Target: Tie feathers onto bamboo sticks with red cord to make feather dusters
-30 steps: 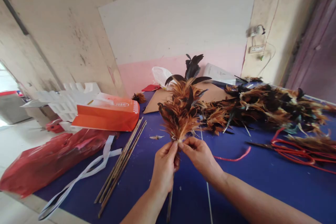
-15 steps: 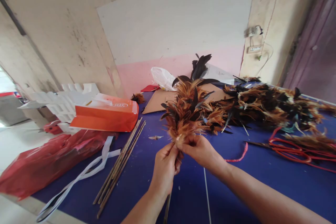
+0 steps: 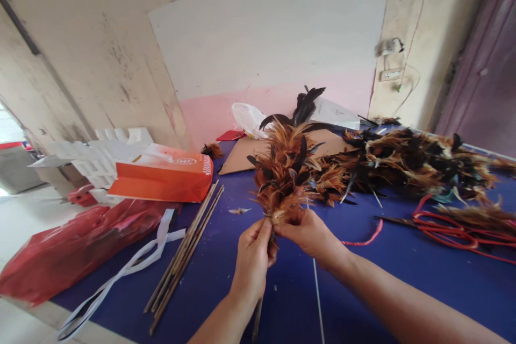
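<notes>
Brown and black, the feather duster point(image 3: 284, 169) points up and away above the middle of the blue table point(image 3: 215, 252), shaft slanting down toward the person. The left hand point(image 3: 252, 252) grips its neck; the right hand point(image 3: 308, 234) pinches feathers there. Toward the table's left lie bare sticks point(image 3: 183, 258) (at least three), one orange bag point(image 3: 169, 180), one red bag point(image 3: 80, 250), contents unclear.

No text readable. White logo point(image 3: 185, 160) on orange bag point(image 3: 165, 180) too small to make out; faint print point(image 3: 341, 113) on white packet point(image 3: 332, 116) illegible.
</notes>
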Demonstrator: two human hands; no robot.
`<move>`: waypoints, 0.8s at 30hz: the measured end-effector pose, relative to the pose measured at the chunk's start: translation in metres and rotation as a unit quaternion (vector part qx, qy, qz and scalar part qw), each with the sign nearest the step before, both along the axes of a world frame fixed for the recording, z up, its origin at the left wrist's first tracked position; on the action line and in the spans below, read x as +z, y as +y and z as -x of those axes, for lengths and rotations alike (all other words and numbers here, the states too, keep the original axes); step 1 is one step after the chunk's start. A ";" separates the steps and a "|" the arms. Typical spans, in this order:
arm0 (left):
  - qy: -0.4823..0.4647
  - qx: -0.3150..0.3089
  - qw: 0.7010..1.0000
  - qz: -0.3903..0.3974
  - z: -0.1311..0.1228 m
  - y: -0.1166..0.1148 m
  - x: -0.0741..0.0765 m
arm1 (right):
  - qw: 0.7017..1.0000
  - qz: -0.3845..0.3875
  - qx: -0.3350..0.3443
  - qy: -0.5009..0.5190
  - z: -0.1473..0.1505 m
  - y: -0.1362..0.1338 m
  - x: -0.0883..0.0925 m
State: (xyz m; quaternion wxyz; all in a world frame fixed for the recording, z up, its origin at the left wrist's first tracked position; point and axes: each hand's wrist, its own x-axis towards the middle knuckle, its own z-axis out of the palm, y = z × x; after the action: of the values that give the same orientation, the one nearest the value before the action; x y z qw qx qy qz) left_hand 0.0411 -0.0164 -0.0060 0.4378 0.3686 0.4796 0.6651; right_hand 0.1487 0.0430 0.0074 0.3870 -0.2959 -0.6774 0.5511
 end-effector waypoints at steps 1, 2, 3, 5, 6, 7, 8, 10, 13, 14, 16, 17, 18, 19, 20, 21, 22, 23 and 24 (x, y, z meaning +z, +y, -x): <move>0.003 -0.005 1.000 -0.002 0.000 0.000 0.000 | 1.000 0.006 -0.001 0.000 0.000 0.000 0.001; 0.007 -0.010 1.000 -0.003 0.000 -0.001 0.000 | 1.000 0.010 -0.004 -0.006 -0.001 -0.001 0.001; 0.013 -0.013 1.000 -0.003 -0.001 -0.001 -0.001 | 1.000 0.013 -0.008 -0.015 -0.001 -0.002 0.002; 0.023 -0.018 1.000 -0.002 -0.001 0.000 0.000 | 0.999 0.011 -0.013 -0.037 -0.002 -0.003 0.004; 0.026 -0.018 0.999 -0.002 0.000 0.000 0.000 | 0.999 0.008 -0.012 -0.047 -0.003 -0.003 0.005; 0.027 -0.017 1.000 -0.002 0.000 0.001 0.000 | 0.998 0.005 -0.008 -0.056 -0.004 -0.003 0.006; 0.026 -0.015 1.000 -0.001 0.000 0.002 0.000 | 0.998 -0.001 -0.006 -0.066 -0.005 -0.003 0.006; 0.023 -0.009 1.000 0.000 0.001 0.003 0.001 | 0.996 -0.016 -0.011 -0.085 -0.007 -0.001 0.006; 0.020 0.001 1.000 0.002 0.001 0.003 0.002 | 0.995 -0.045 -0.035 -0.086 -0.007 0.003 0.004; 0.018 0.004 1.000 0.003 0.001 0.003 0.002 | 0.995 -0.051 -0.036 -0.074 -0.006 0.004 0.004; 0.017 0.002 1.000 0.003 0.000 0.002 0.002 | 0.997 -0.058 -0.029 -0.046 -0.005 0.004 0.003; 0.020 -0.001 1.000 0.001 0.000 0.001 0.002 | 0.997 -0.061 -0.026 -0.037 -0.004 0.004 0.003; 0.025 -0.006 1.000 -0.002 0.000 0.000 0.002 | 0.997 -0.064 -0.025 -0.034 -0.004 0.003 0.003; 0.031 -0.010 0.999 -0.004 -0.001 0.000 0.002 | 0.997 -0.067 -0.026 -0.036 -0.004 0.002 0.002; 0.038 -0.014 0.999 -0.006 -0.001 -0.001 0.002 | 0.996 -0.068 -0.031 -0.042 -0.004 0.002 0.002; 0.044 -0.018 0.999 -0.007 -0.001 -0.001 0.003 | 0.996 -0.069 -0.037 -0.048 -0.004 0.002 0.002; 0.050 -0.022 0.998 -0.009 -0.001 -0.002 0.003 | 0.995 -0.069 -0.044 -0.051 -0.004 0.003 0.001; 0.054 -0.026 0.998 -0.011 -0.001 -0.002 0.004 | 0.995 -0.070 -0.051 -0.054 -0.005 0.003 0.000; 0.058 -0.031 0.998 -0.015 0.000 -0.003 0.004 | 0.994 -0.074 -0.060 -0.056 -0.005 0.004 0.000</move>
State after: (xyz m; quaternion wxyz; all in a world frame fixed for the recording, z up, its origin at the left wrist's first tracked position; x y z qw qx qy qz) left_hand 0.0414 -0.0190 -0.0021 0.4235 0.4282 0.4825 0.6360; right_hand 0.1534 0.0470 0.0069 0.4015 -0.3367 -0.7182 0.4578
